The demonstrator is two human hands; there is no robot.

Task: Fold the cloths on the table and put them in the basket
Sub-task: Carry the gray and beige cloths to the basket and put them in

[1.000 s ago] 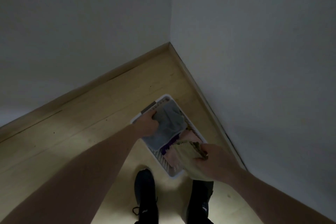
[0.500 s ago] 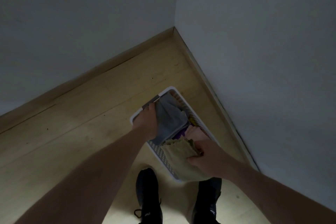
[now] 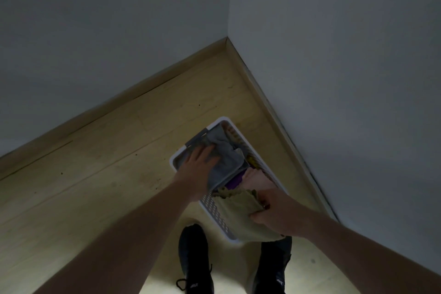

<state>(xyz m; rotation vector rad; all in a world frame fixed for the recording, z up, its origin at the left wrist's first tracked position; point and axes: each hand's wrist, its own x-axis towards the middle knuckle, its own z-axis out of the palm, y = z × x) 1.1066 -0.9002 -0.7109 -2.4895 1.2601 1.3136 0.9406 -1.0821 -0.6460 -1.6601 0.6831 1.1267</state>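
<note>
A white perforated basket [image 3: 212, 212] stands on the wooden floor near the room's corner, just ahead of my shoes. Inside lie a grey cloth [image 3: 224, 162], a purple cloth [image 3: 235, 182] and a pink cloth [image 3: 259, 178]. My left hand [image 3: 198, 166] lies flat on the grey cloth with straight fingers, pressing it toward the basket's left side. My right hand [image 3: 272, 210] pinches a folded olive-green cloth [image 3: 235, 212] that sits over the basket's near end, partly hanging over the rim.
Two grey walls meet at a corner [image 3: 226, 38] with a wooden skirting board along the floor. The right wall runs close to the basket. My two dark shoes [image 3: 194, 260] stand on the pale wooden floor just below the basket.
My left hand has flattened onto the grey cloth and pushed it leftward. My right hand has lowered the olive cloth further into the basket's near end.
</note>
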